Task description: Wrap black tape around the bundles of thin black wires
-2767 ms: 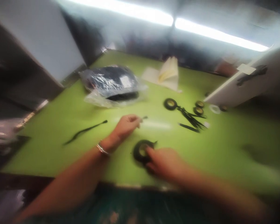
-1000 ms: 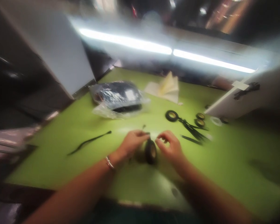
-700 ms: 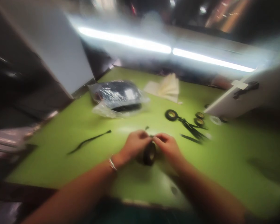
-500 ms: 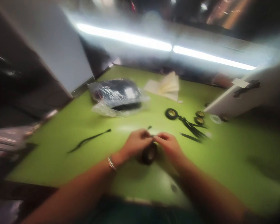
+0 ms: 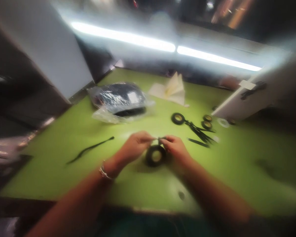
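In the head view my left hand (image 5: 136,144) is closed in a pinch, its fingertips pointing right. What it pinches, if anything, is too small and blurred to make out. My right hand (image 5: 175,147) faces it a short way off, fingers closed on a small dark strip that seems to be the loose end of a roll of black tape (image 5: 149,157). Below the fingertips, between both hands, the roll hangs with its round opening towards me. A thin black cable-like strip (image 5: 90,148) lies on the table left of my left hand.
On the green table (image 5: 138,194) lies a clear plastic bag with dark contents (image 5: 123,98), near an open paper booklet (image 5: 175,90). To the right are another black tape roll (image 5: 173,119), dark strips (image 5: 198,132), small rolls (image 5: 206,125), a white ring (image 5: 222,123) and a pale panel (image 5: 246,102).
My hands have drawn slightly apart, the left one moving left. The tape roll now shows its opening more fully beneath the fingers. The whole view has shifted a little.
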The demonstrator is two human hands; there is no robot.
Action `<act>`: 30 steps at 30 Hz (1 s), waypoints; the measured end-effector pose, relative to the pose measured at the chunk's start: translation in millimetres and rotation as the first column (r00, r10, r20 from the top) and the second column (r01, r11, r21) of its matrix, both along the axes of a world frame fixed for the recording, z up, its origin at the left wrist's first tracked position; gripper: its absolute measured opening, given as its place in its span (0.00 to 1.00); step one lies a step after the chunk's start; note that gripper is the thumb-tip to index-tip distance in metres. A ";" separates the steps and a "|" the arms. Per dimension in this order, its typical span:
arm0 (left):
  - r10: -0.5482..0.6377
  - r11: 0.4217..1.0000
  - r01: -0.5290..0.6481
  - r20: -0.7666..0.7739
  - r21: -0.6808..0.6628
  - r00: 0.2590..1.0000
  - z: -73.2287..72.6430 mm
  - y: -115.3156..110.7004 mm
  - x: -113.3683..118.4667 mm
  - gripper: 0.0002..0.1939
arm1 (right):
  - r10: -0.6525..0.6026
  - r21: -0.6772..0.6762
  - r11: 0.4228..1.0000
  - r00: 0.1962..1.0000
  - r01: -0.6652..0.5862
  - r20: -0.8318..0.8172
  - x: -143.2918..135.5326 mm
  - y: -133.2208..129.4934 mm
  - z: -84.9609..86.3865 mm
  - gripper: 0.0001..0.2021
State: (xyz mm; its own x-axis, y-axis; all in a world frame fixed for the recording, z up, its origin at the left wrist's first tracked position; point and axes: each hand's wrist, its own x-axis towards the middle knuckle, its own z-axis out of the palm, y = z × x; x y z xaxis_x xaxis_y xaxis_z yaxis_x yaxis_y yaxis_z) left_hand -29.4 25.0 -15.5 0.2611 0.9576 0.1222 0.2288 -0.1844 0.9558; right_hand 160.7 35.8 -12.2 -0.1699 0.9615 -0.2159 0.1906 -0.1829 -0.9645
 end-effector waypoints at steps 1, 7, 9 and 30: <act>0.011 1.000 -0.011 0.021 -0.029 1.000 -0.4 0.7 -2.2 0.11 | 0.016 -0.017 1.000 1.000 -0.017 -0.016 -0.8 0.1 -1.8 0.15; -0.124 0.952 0.138 0.065 -0.273 0.990 -3.8 7.7 -12.4 0.16 | 0.098 -0.079 0.991 0.989 -0.106 -0.108 -2.5 2.1 -11.0 0.16; -0.180 0.930 0.190 0.060 -0.316 0.982 -5.3 9.2 -14.1 0.22 | 0.138 -0.111 0.982 0.978 -0.155 -0.154 0.0 4.2 -11.7 0.15; -0.090 0.981 0.101 0.069 -0.169 0.994 10.5 -12.0 4.1 0.14 | 0.238 0.259 0.915 0.932 -0.309 0.271 4.0 -4.6 41.5 0.08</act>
